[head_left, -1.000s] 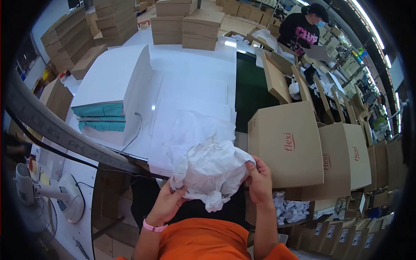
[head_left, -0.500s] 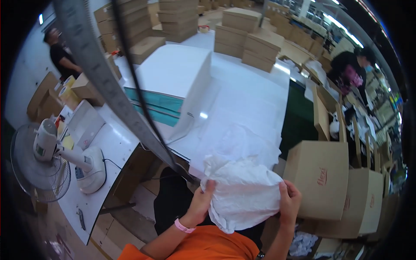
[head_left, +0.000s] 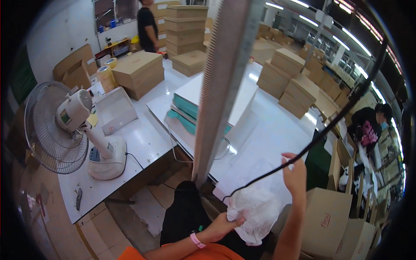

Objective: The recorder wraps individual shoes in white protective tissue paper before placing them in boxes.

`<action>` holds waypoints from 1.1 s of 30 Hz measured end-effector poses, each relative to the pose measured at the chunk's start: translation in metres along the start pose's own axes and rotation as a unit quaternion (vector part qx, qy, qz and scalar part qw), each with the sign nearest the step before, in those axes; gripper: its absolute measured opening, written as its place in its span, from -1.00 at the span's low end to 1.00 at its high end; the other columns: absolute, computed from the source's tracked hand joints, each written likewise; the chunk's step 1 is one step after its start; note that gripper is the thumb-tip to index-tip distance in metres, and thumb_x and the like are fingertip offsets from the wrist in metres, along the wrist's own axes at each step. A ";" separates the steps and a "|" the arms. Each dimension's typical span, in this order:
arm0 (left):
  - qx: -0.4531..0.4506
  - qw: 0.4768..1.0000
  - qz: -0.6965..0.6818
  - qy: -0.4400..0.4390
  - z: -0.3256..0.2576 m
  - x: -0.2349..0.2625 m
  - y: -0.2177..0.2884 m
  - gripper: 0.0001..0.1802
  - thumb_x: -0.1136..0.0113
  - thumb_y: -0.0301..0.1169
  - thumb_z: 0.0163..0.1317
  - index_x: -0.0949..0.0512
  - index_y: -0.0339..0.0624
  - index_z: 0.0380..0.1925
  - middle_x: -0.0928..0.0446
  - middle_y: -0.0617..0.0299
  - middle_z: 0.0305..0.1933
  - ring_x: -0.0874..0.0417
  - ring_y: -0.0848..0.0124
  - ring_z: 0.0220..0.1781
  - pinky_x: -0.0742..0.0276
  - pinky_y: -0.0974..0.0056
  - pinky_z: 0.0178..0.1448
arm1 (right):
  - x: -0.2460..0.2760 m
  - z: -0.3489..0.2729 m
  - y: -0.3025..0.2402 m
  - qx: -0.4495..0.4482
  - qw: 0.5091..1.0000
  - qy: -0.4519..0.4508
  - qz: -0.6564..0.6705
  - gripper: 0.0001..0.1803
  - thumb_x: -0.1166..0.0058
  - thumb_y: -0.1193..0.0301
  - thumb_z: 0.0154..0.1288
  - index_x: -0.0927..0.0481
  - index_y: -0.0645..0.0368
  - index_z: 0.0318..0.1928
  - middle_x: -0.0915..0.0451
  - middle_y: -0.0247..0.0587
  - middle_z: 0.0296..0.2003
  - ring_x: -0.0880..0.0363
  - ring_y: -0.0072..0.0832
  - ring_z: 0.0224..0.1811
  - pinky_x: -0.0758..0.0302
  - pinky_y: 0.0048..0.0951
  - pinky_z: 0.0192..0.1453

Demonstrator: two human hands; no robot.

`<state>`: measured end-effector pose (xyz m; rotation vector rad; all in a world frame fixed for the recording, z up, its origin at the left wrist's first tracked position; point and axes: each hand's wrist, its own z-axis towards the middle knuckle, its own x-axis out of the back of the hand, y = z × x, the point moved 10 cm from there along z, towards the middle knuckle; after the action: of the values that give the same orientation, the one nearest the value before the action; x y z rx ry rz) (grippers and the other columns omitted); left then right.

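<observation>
A crumpled sheet of white tissue paper hangs in front of me at the near edge of the table. My left hand, with a pink band on its wrist, is closed on the paper's left side, thumb on top. My right hand is raised above and to the right, apart from the paper. Its fingers are curled together at the tips, with a small white bit between them that I cannot make out. Flat white sheets lie on the white table beyond the paper.
A metal post and a black cable cross the view. Left stands a white fan on a side table with a utility knife. Teal pieces lie stacked beyond. Cardboard boxes stand right; two people are farther off.
My right hand has let go of the paper and risen. The left hand still holds it, now bunched smaller. The view has swung left, bringing the post to the middle.
</observation>
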<state>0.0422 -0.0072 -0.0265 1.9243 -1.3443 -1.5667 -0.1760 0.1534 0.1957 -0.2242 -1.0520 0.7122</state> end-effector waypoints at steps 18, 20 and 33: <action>0.025 0.996 -0.072 -0.055 -0.009 0.000 0.014 -0.56 -0.39 -0.44 0.61 -0.61 -0.29 0.40 -0.67 0.31 0.27 -0.64 0.42 0.31 -0.53 0.27 0.44 | -0.233 0.163 -0.096 0.049 0.994 -0.045 0.082 -0.79 -0.45 0.18 0.41 -0.93 -0.02 -0.11 -0.88 -0.21 -0.11 -0.62 -0.05 0.22 -0.48 0.04 0.38; 0.020 0.995 -0.096 -0.036 -0.006 -0.002 0.014 -0.55 -0.42 -0.52 0.56 -0.62 -0.34 0.39 -0.69 0.29 0.26 -0.67 0.40 0.29 -0.57 0.23 0.43 | -0.215 0.170 -0.085 0.062 0.996 -0.011 0.060 -0.81 -0.44 0.18 0.41 -0.92 -0.02 -0.16 -0.88 -0.22 -0.16 -0.63 -0.06 0.19 -0.49 0.05 0.33; -0.076 0.990 -0.097 0.065 0.011 -0.009 0.068 -0.65 -0.55 -0.43 0.46 -0.73 -0.38 0.12 -0.82 0.19 0.04 -0.79 0.47 0.03 -0.70 0.26 0.14 | 0.062 -0.029 -0.110 0.097 0.989 0.086 0.069 -0.65 -0.11 0.70 0.25 -0.72 0.23 0.02 -0.73 0.04 0.35 -0.34 0.17 0.71 -0.25 0.11 0.73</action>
<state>0.0014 -0.0307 0.0245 2.0722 -0.9812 -1.5498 -0.0862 0.1137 0.2796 -0.1883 -0.8033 0.8991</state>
